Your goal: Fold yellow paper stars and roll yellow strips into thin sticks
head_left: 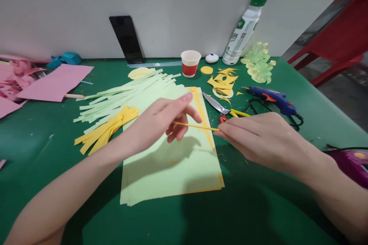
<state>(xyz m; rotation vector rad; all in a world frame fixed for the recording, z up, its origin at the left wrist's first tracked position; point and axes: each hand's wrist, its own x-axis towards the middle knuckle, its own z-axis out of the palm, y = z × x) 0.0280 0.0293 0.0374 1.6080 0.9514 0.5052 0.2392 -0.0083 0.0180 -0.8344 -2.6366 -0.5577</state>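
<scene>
A thin yellow paper strip (198,126) stretches between my hands, seen nearly edge-on above the pale green paper sheets (172,176). My right hand (255,134) pinches its right end between closed fingers. My left hand (175,116) is at the other end, thumb and index finger apart and the lower fingers loosely curled; the strip's left end overlaps those fingers. Beyond my right hand lie scissors (215,104) with red and yellow handles, partly hidden. Left of the sheets are a bundle of yellow strips (107,128) and a fan of pale green strips (123,95).
A blue glue gun (271,97) with a black cord lies to the right. Along the wall stand a phone (126,40), a red-and-white paper cup (190,65) and a leaning bottle (244,32). Yellow scraps (222,82) lie near the cup; pink paper (57,82) is at left.
</scene>
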